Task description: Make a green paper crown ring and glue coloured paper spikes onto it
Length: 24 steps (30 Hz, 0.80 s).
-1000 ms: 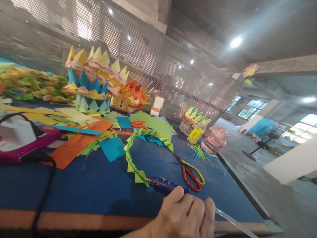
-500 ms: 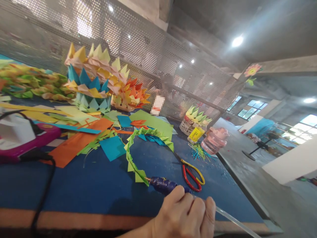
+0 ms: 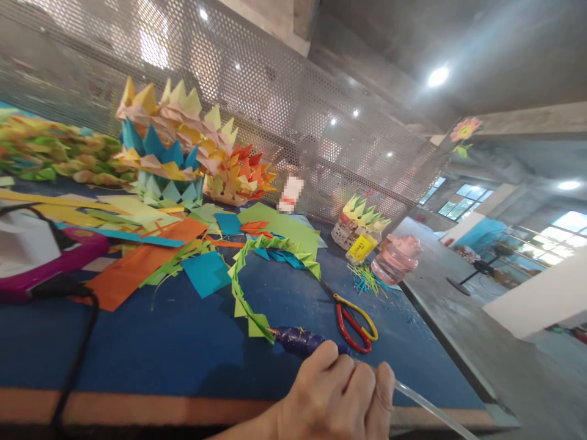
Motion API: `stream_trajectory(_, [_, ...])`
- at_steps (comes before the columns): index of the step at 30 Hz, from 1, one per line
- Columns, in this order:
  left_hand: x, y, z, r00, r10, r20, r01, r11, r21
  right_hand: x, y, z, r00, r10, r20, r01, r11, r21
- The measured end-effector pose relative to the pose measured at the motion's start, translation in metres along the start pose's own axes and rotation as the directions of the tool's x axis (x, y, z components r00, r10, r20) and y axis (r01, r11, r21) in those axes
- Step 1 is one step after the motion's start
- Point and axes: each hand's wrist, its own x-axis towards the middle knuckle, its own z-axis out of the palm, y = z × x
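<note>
On the blue table [image 3: 183, 348], scissors [image 3: 355, 318] lie beside right-hand fingers [image 3: 342, 391] gripping the glue gun [image 3: 300, 340].

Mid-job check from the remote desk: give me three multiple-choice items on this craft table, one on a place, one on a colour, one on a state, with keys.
1. Where do the scissors lie?
A. Right of the green paper chain, on the blue table
B. On the pink device
C. Inside the pink jar

2. What colour are the scissor handles?
A. Black
B. Red and yellow
C. White

3. How is the right hand?
A. Flat and open on the table
B. Closed around the glue gun, with a clear glue stick trailing behind
C. Gripping the scissors

Key: 1 A, the scissors rest on bare blue surface beside the chain; 2 B, one loop red, one yellow; 3 B, fingers curl over the gun's body.
</note>
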Motion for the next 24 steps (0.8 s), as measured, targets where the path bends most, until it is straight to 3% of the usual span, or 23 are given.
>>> stream_trajectory(5, [0.001, -0.001, 0.0, 1.0, 0.01, -0.007, -0.01, 1.0, 0.008, 0.001, 0.0, 0.003, 0.997, 0.025, -0.079, -0.02, 0.998, 0.053])
stream_trajectory(10, [0.003, -0.001, -0.001, 1.0, -0.011, 0.011, 0.011, 1.0, 0.021, 0.002, -0.001, 0.002, 0.998, 0.024, -0.06, -0.021, 0.999, 0.041])
stream_trajectory(15, [0.004, 0.001, -0.001, 0.999, -0.04, -0.009, 0.04, 0.999, 0.011, 0.002, 0.002, -0.006, 0.999, 0.029, 0.046, -0.033, 0.996, 0.081])
stream_trajectory(24, [0.006, -0.001, 0.002, 0.997, -0.051, -0.053, 0.048, 0.998, -0.047, 0.012, 0.018, -0.018, 0.97, -0.044, 0.238, -0.031, 0.952, 0.303])
